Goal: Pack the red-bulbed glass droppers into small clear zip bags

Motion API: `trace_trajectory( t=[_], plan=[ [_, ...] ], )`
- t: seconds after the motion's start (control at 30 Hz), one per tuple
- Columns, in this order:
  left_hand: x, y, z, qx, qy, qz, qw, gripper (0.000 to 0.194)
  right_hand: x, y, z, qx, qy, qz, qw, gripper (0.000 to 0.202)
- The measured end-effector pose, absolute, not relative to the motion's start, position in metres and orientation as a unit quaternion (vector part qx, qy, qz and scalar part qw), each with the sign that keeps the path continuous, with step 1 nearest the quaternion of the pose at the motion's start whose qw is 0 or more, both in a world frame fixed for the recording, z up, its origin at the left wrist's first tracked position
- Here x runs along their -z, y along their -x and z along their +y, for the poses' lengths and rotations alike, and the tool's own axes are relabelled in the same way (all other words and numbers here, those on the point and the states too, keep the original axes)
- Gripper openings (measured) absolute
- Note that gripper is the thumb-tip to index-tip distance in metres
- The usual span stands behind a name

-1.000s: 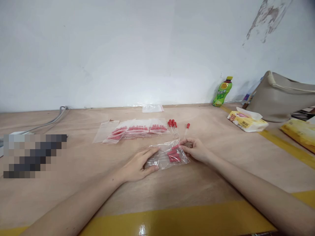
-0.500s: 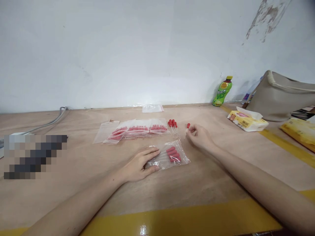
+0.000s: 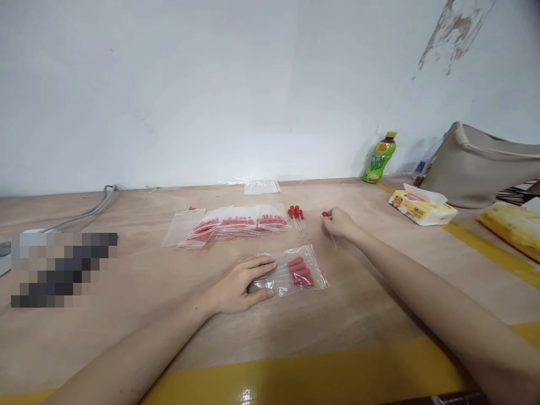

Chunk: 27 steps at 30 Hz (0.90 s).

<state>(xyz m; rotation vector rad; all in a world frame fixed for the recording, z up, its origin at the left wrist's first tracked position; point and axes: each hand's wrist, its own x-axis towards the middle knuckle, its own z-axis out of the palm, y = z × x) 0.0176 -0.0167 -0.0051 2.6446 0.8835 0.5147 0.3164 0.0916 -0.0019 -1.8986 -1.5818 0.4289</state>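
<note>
My left hand (image 3: 242, 284) lies spread over the left end of a clear zip bag (image 3: 278, 284), thumb and fingers apart and touching the plastic. Inside the bag are several droppers (image 3: 300, 271) with red rubber bulbs, their thin clear stems pointing left. To the right of the bag, my right hand (image 3: 338, 223) pinches a single dropper (image 3: 325, 214); its red bulb shows at the fingertips and the thin stem slants down below the hand. A small bunch of loose droppers (image 3: 296, 214) lies on the table just left of that hand.
A row of filled zip bags (image 3: 236, 222) lies left of the loose droppers, with flat bags (image 3: 261, 187) by the wall. At right are a green bottle (image 3: 379, 158), a tissue pack (image 3: 422, 207) and a grey bag (image 3: 485, 166). A cable (image 3: 99, 205) runs at left.
My right hand has turned the dropper, so its bulb now points left and its stem slants downward. My left hand stays on the bag, which appears slightly lower in view.
</note>
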Motion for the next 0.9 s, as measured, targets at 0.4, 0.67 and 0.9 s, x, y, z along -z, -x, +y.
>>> trace_trajectory(
  t=[0.4, 0.67, 0.9],
  plan=[
    [0.004, -0.018, -0.017, -0.176, -0.922, 0.311, 0.151, 0.051, 0.012, -0.296, 0.015, -0.436, 0.489, -0.434, 0.619, 0.037],
    [0.005, -0.018, -0.016, -0.176, -0.922, 0.309, 0.153, 0.050, 0.010, -0.309, 0.018, -0.351, 0.502, -0.442, 0.655, 0.036],
    [0.002, -0.020, -0.018, -0.175, -0.920, 0.317, 0.151, 0.053, 0.019, -0.292, 0.011, -0.485, 0.454, -0.386, 0.640, 0.036]
  ],
)
